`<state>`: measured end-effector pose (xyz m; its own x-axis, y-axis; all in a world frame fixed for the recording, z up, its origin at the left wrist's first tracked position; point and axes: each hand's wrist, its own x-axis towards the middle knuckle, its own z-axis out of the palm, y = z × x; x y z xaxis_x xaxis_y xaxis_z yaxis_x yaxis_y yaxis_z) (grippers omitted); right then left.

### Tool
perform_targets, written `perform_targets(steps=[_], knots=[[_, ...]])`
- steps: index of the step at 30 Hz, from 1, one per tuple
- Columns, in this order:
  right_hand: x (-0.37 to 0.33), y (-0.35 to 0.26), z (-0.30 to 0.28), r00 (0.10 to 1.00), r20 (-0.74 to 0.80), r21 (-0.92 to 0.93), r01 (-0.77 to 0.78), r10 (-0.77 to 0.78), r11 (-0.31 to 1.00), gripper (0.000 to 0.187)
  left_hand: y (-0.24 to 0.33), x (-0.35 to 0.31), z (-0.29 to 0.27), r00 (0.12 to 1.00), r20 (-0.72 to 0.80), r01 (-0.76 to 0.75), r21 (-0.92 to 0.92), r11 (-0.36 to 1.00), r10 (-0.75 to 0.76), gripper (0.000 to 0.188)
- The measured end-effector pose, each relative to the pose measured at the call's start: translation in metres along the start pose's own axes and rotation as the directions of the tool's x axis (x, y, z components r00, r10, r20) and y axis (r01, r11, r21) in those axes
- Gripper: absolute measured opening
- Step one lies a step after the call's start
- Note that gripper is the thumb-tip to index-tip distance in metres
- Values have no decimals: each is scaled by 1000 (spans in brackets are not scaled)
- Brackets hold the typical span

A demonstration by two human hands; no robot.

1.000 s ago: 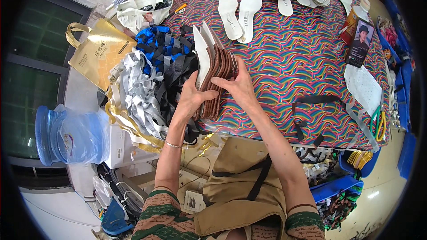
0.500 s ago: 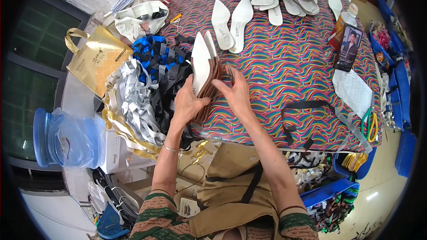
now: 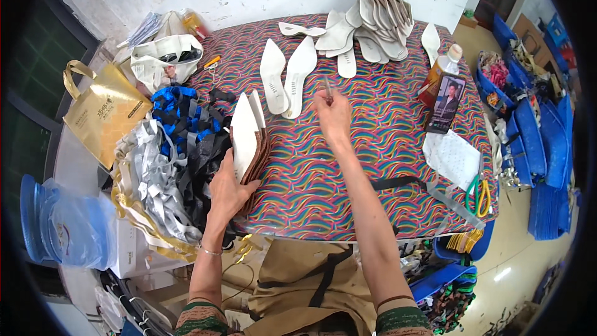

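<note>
A wavy-patterned table [image 3: 311, 193] carries a heap of straps [image 3: 202, 152] at left, with a stack of insoles [image 3: 245, 143] just beside it. Two white insoles [image 3: 300, 71] lie farther back. The hands are apart: the left hand [image 3: 229, 190] grips the stack's near end; the right hand [image 3: 334, 118] pinches a thin stick-like tool [image 3: 328, 85].

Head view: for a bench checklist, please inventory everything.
Table: one, multicoloured, centre
Insole stack: one, white and brown, table's near left
Paired insoles: two, white, beyond stack
Insole pile: one, white-grey, table's far edge
Lone insole: one, white, beside pile
Strap heap: one, blue, black, silver, gold, left
Bottle: one, orange label, table's right
Phone: one, black, before bottle
Sheet: one, white, near phone
Scissors: one, green-yellow, table's right edge
Bags: two, gold and white, far left
Jug: one, blue, left edge
Bins: several, blue, right
Left hand: one, bare, gripping stack
Right hand: one, bare, over table, pinching slim item
</note>
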<state>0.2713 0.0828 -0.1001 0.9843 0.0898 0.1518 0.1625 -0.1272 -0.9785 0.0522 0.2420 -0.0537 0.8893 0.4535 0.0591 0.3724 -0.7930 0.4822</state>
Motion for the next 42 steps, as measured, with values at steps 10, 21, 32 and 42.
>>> perform_targets(steps=[10, 21, 32, 42], knots=[[86, 52, -44, 985, -81, -447, 99, -151, 889, 22, 2, 5, -5, 999, 25, -36, -29, 999, 37, 102], [131, -4, -39, 864, -115, -501, 375, -489, 780, 20, 2, 8, 1, 997, -37, -65, -57, 996, 63, 99], [231, -76, -130, 730, -502, -628, 61, -464, 776, 38, 7, 6, 0, 998, -58, -25, -70, 997, 21, 95], [300, 40, -162, 901, -359, 149, 313, -243, 938, 19, 0, 6, 2, 996, -55, -70, -72, 995, 66, 97]])
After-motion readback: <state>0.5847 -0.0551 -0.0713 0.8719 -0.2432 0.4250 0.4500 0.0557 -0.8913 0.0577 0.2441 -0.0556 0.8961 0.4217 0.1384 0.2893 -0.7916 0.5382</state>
